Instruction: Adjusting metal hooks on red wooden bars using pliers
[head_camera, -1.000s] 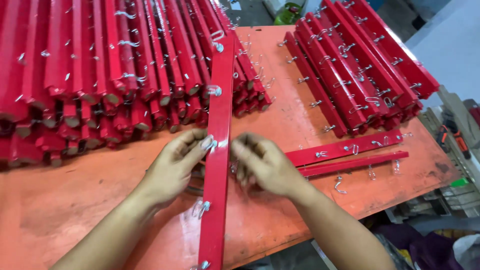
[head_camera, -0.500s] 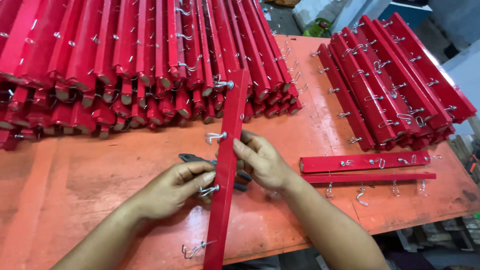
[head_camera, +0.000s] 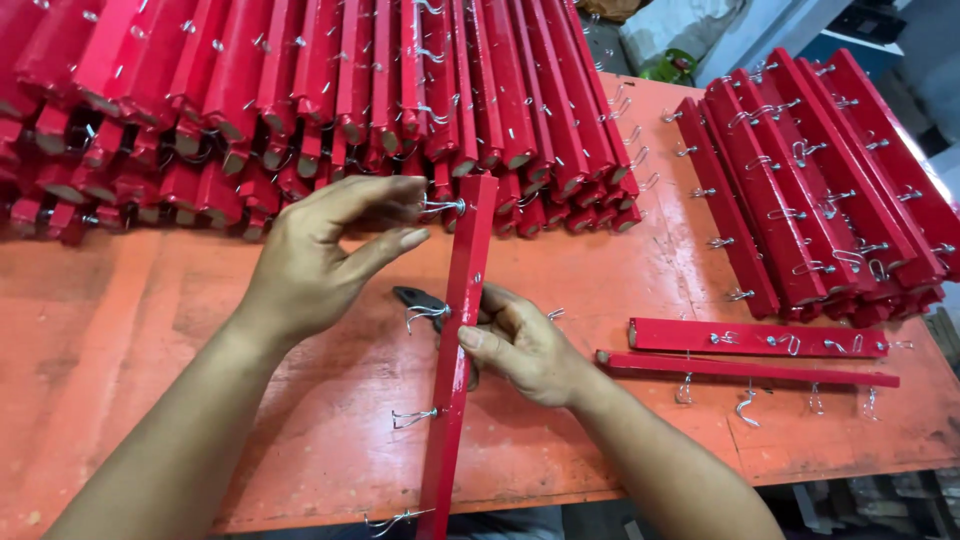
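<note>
Hands work a red hooked bar on an orange table

The right hand (head_camera: 525, 345) grips the red bar (head_camera: 458, 340) at mid-length; the left hand (head_camera: 325, 250) pinches a wire hook (head_camera: 440, 207) near its top end, just before the stacked red bars (head_camera: 300, 90).

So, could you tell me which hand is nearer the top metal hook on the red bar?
Left. The left hand pinches the top hook; the right hand grips the red bar lower down.
</note>
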